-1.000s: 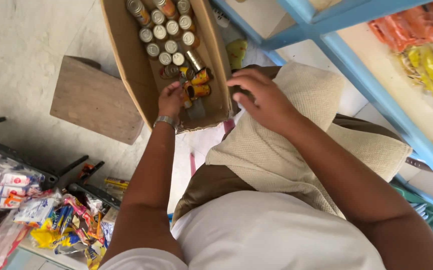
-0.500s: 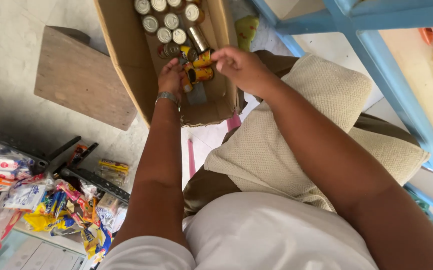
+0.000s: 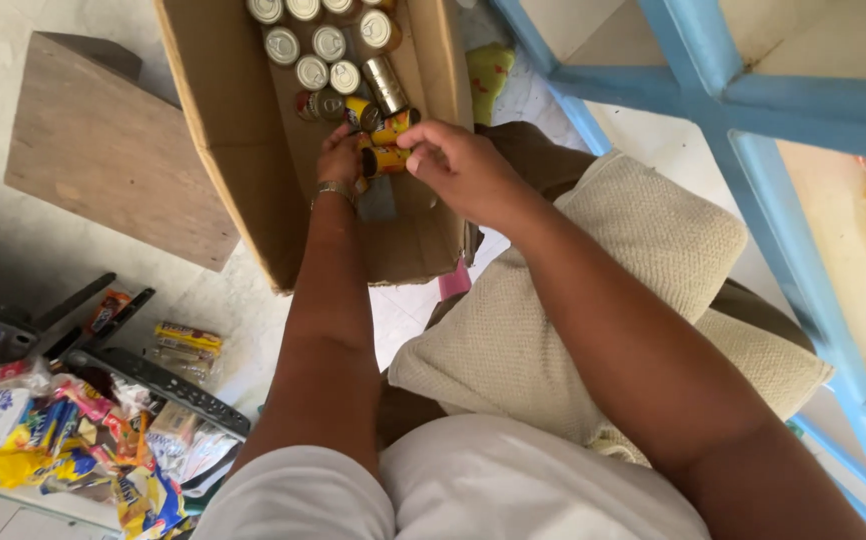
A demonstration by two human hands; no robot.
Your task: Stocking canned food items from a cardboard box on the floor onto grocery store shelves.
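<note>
An open cardboard box (image 3: 223, 170) lies on the floor ahead of me, filled with several small tin cans (image 3: 313, 55) standing in rows. Near its front a few yellow-and-red labelled cans (image 3: 391, 128) lie on their sides. My left hand (image 3: 338, 155), with a metal bracelet at the wrist, reaches into the box and rests on those lying cans. My right hand (image 3: 458, 165) comes in from the right, its fingers closed on a yellow can (image 3: 385, 160) next to the left hand.
A wooden board (image 3: 103, 150) lies left of the box. Colourful snack packets (image 3: 73, 430) and a dark rack sit at lower left. A beige knitted cushion (image 3: 593, 310) is on my lap, and a blue metal shelf frame (image 3: 753, 110) stands on the right.
My right hand has moved from above the cushion into the box and closed on a yellow can beside my left hand. The view has shifted closer to the box.
</note>
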